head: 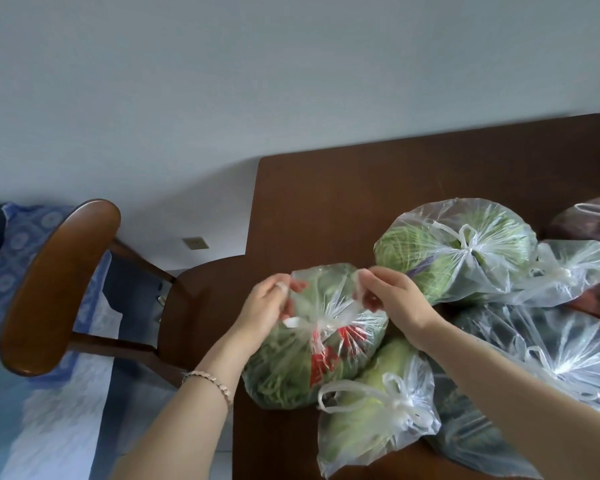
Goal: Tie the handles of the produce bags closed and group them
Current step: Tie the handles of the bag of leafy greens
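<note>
Pinching a handle on each side, the person is working on the greens bag [291, 368] in the head view, the only view given. The bag is sitting at the counter's [326, 202] nine o'clock edge. The left hand [267, 306] is gripping the left handle [293, 285] between thumb and curled fingers. The right hand [392, 299] is doing the same with the right handle [361, 282]. Both handles are being drawn up and apart above the bag's neck [321, 323], where the plastic is already bunching into a twist. Whether that twist is a finished first knot I cannot tell.

Around it, the other bags are lying close together. The cabbage bag [458, 251], at one o'clock of the greens bag, is showing a knotted top. So is the pale green bag [371, 417] at five o'clock, which is touching the greens bag. The dark bag [551, 344] at three o'clock is also looking gathered and tied. Two more bags are sitting beyond it: a clear bag [575, 268] and a purplish bag [589, 220] at the frame's two o'clock edge. Their closures are harder to read.

Judging by this, the tying is nearing its end. The greens bag is seeming to be the last one open, and the grouping is largely happening already, since the bags are pressing against one another. What is remaining is cinching this knot and perhaps nudging the bag inward.
</note>
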The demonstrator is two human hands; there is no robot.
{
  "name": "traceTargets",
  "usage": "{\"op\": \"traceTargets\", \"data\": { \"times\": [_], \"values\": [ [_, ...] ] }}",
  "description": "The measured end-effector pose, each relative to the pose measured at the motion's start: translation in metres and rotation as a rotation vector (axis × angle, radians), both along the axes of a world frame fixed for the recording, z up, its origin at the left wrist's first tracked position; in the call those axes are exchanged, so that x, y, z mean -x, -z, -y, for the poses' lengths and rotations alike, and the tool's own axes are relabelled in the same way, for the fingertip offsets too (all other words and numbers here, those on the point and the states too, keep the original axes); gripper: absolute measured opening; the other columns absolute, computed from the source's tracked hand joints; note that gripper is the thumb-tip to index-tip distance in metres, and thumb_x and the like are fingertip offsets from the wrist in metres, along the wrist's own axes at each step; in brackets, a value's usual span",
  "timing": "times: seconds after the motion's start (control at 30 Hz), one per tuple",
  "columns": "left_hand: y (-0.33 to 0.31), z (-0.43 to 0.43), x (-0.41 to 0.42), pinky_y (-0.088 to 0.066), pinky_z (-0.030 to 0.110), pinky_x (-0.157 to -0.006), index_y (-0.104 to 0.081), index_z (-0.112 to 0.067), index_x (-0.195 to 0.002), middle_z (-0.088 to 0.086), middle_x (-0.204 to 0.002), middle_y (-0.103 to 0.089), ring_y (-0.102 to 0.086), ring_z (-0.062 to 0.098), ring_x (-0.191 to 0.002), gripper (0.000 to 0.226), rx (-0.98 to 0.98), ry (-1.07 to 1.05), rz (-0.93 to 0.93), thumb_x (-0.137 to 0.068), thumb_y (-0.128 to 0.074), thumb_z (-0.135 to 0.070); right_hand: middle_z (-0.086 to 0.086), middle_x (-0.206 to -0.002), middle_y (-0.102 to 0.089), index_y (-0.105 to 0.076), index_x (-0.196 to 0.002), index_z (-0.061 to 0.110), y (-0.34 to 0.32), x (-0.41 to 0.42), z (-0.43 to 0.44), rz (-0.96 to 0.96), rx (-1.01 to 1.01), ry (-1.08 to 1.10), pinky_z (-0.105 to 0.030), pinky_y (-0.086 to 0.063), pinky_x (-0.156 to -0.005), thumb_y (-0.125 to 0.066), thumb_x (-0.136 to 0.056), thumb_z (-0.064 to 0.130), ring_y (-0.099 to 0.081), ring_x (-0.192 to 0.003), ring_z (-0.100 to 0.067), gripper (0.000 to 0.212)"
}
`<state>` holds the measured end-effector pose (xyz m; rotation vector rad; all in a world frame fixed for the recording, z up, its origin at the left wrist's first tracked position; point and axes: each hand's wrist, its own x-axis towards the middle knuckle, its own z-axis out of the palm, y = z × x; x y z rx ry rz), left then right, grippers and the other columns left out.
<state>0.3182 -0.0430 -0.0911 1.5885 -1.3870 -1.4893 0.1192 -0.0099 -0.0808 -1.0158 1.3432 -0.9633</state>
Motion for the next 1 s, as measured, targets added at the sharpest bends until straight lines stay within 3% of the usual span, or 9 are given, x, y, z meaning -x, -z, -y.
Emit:
{"op": "traceTargets", "data": {
  "times": [0.1,0.17,0.33,0.43,0.53,0.6,0.73,0.83,1.0],
  "values": [
    [-0.013,-0.009,0.012,-0.042,0.043,-0.096,-0.067,-0.027,-0.064,-0.002,-0.064,-0.060,-0.053,0.024,-0.065,0.040,-0.089,0.326,0.019,-0.083,-0.036,-0.012,0.002,-0.057,-0.056,-0.061,-0.064,0.015,-0.018,-0.022,0.012,-0.072,0.134,-0.014,-0.017,-0.045,-0.060,-0.052,-0.092,0.019,-0.050,-0.054,-0.007,0.030],
    [-0.010,-0.011,0.013,-0.032,0.049,-0.105,-0.070,-0.026,-0.062,0.014,-0.074,-0.062,-0.055,0.020,-0.066,0.042,-0.114,0.330,0.020,-0.084,-0.036,-0.016,-0.001,-0.061,-0.060,-0.064,-0.069,0.013,-0.014,-0.029,0.019,-0.042,0.131,0.065,-0.024,-0.050,-0.067,-0.052,-0.092,0.020,-0.056,-0.060,-0.010,0.027],
    [0.004,-0.015,0.011,-0.040,0.030,-0.096,-0.066,-0.001,-0.098,-0.008,-0.051,-0.052,-0.045,0.005,-0.054,0.061,-0.170,0.136,-0.082,-0.099,-0.023,-0.044,-0.002,-0.074,-0.061,-0.065,-0.100,0.016,0.025,-0.024,0.007,0.022,-0.064,0.109,-0.019,-0.049,-0.067,-0.047,-0.094,0.012,-0.056,-0.065,-0.009,0.019],
    [0.001,-0.018,0.017,-0.039,0.015,-0.076,-0.066,-0.011,-0.115,-0.005,-0.051,-0.046,-0.043,0.004,-0.047,0.057,-0.205,0.099,-0.090,-0.101,-0.017,-0.038,0.003,-0.061,-0.046,-0.066,-0.082,0.006,0.044,-0.031,-0.010,-0.274,-0.058,-0.213,-0.017,-0.036,-0.052,-0.051,-0.091,0.011,-0.040,-0.048,-0.003,0.019],
    [-0.004,-0.018,0.027,-0.037,0.003,-0.051,-0.056,0.014,-0.113,-0.005,-0.057,-0.046,-0.048,-0.006,-0.040,0.057,-0.041,0.078,0.094,-0.103,-0.018,-0.027,0.009,-0.059,-0.043,-0.058,-0.066,0.005,0.047,-0.039,-0.014,-0.266,0.065,-0.145,-0.015,-0.033,-0.058,-0.051,-0.093,0.017,-0.039,-0.054,-0.004,0.031],
    [-0.008,-0.016,0.031,-0.039,0.005,-0.053,-0.061,0.008,-0.110,-0.001,-0.068,-0.056,-0.054,-0.005,-0.052,0.056,-0.052,-0.006,0.088,-0.102,-0.022,-0.031,0.013,-0.048,-0.049,-0.058,-0.066,0.020,0.045,-0.043,-0.013,-0.193,0.034,-0.082,-0.013,-0.032,-0.049,-0.049,-0.094,0.020,-0.040,-0.044,-0.002,0.030],
    [-0.017,-0.013,0.034,-0.040,0.028,-0.083,-0.067,-0.011,-0.082,0.006,-0.099,-0.056,-0.055,0.014,-0.092,0.043,0.188,-0.090,0.298,-0.098,-0.032,-0.029,0.010,-0.056,-0.051,-0.061,-0.074,0.015,0.045,-0.055,-0.008,-0.194,-0.040,-0.002,-0.011,-0.033,-0.046,-0.048,-0.094,0.018,-0.041,-0.044,-0.001,0.024],
    [-0.029,-0.012,0.039,-0.037,0.028,-0.074,-0.062,-0.016,-0.078,-0.004,-0.079,-0.052,-0.049,0.007,-0.074,0.039,0.178,0.023,0.354,-0.099,-0.030,-0.027,0.007,-0.051,-0.043,-0.049,-0.056,0.020,0.040,-0.060,-0.002,-0.323,0.002,-0.064,-0.021,-0.030,-0.049,-0.048,-0.091,0.010,-0.037,-0.048,-0.006,0.036],
    [-0.031,-0.003,0.042,-0.044,0.028,-0.068,-0.064,-0.001,-0.080,-0.004,-0.046,-0.051,-0.052,0.012,-0.057,0.040,-0.031,0.000,0.038,-0.100,-0.032,-0.016,0.004,-0.067,-0.043,-0.047,-0.058,0.012,0.039,-0.057,-0.008,-0.452,0.062,-0.332,-0.019,-0.031,-0.056,-0.052,-0.081,0.005,-0.038,-0.059,-0.006,0.025]
  ]
}}
